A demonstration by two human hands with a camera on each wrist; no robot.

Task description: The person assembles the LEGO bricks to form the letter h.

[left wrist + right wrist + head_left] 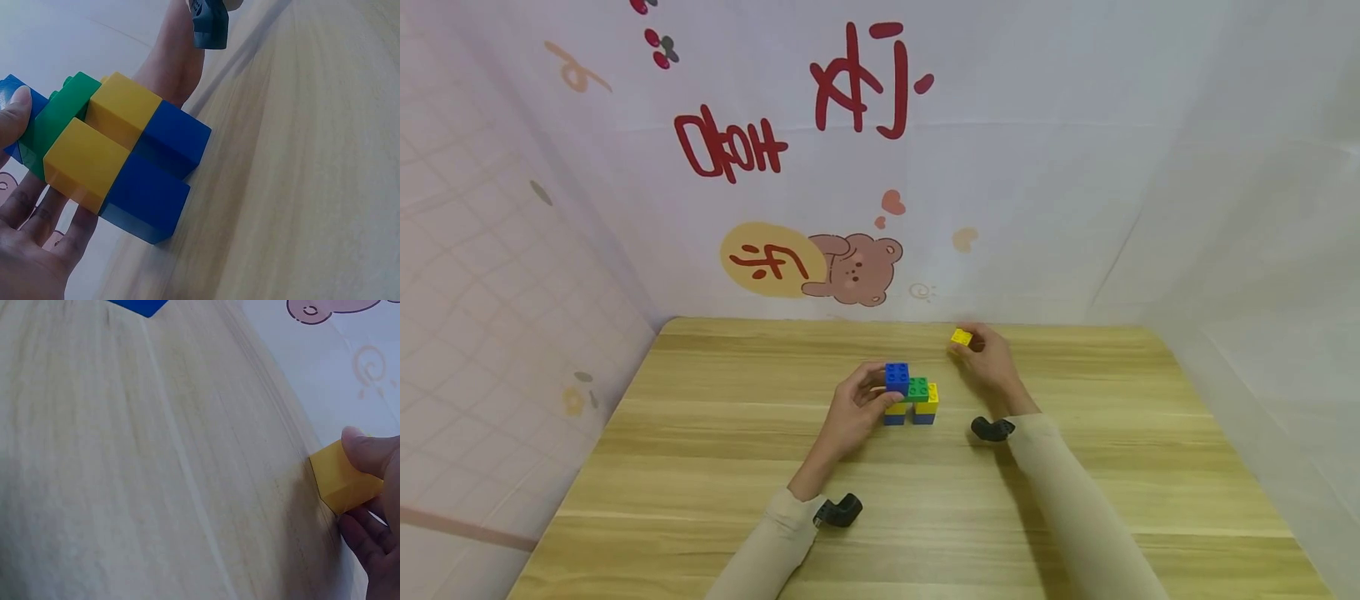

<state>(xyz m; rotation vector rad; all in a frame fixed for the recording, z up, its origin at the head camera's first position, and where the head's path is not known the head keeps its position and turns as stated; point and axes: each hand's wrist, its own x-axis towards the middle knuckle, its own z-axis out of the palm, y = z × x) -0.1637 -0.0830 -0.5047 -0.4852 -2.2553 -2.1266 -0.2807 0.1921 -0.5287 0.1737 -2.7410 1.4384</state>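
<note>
A small structure of toy building bricks stands on the table: two blue-and-yellow columns, a green brick (918,389) bridging them, and a blue brick (897,377) on top at the left. My left hand (856,410) grips this structure from the left. Its thumb (14,117) presses the top blue brick, and the other fingers lie along the structure's far side. Farther back and to the right, my right hand (992,360) pinches a single yellow brick (340,478) between thumb and fingers. Whether that brick touches the table cannot be told.
The wooden table (700,433) ends at a white printed cloth wall (1030,208) just behind the right hand. Cloth also hangs at both sides. A black camera mount sits on each wrist, the left one (841,510) near the table surface.
</note>
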